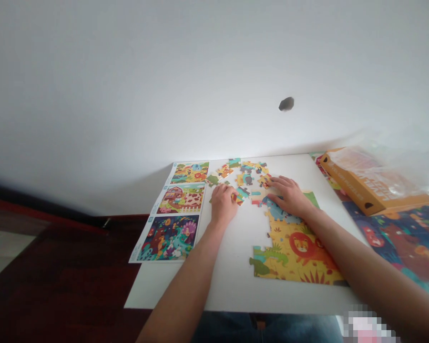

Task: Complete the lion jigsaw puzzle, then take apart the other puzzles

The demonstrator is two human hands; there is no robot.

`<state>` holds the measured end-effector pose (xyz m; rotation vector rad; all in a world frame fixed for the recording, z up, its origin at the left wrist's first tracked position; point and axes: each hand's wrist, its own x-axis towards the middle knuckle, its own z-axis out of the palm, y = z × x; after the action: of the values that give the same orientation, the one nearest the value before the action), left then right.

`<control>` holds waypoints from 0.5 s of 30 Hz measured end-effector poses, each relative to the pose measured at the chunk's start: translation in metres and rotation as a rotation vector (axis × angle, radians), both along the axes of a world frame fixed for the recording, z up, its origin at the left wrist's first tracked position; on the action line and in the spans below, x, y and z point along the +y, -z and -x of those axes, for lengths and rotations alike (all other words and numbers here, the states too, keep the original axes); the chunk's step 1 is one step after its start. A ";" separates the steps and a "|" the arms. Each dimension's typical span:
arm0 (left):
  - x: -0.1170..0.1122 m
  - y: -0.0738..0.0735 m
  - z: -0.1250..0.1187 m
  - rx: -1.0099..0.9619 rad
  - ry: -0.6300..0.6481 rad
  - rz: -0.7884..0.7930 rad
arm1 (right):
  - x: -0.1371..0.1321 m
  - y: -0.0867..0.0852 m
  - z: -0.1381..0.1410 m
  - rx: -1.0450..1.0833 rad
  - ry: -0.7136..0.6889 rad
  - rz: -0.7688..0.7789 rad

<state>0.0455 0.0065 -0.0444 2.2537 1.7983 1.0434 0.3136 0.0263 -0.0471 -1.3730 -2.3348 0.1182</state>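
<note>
A partly assembled jigsaw puzzle [286, 243] with a lion, a crocodile and a blue elephant on yellow lies at the right of the white table. My right hand [289, 194] rests over its upper left part, fingers stretched toward the loose pieces and thumb apart from them. My left hand [224, 200] is left of the puzzle, fingers curled at a small red and yellow puzzle piece [240, 199] by its fingertips. Several loose puzzle pieces [246, 179] are scattered beyond and between both hands. My fingers partly hide the pieces under them.
A reference sheet [146, 233] with three pictures lies along the table's left edge. An orange puzzle box [357, 186] with clear plastic wrapping [389, 176] stands at the right on a dark, colourful picture surface [389, 238]. A white wall [200, 85] with a hole rises behind the table.
</note>
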 end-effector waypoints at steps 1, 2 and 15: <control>0.002 0.001 0.001 -0.016 0.004 -0.004 | 0.000 0.000 0.000 0.013 -0.004 -0.008; 0.004 0.001 0.002 -0.029 0.011 -0.010 | -0.001 -0.002 0.000 0.030 0.001 -0.016; 0.008 0.004 0.007 -0.072 0.031 0.007 | 0.108 -0.052 0.104 -0.130 0.043 0.107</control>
<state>0.0383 0.0149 -0.0488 2.2026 1.7310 1.0966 0.2098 0.1339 0.0046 -1.5235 -2.4343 0.1466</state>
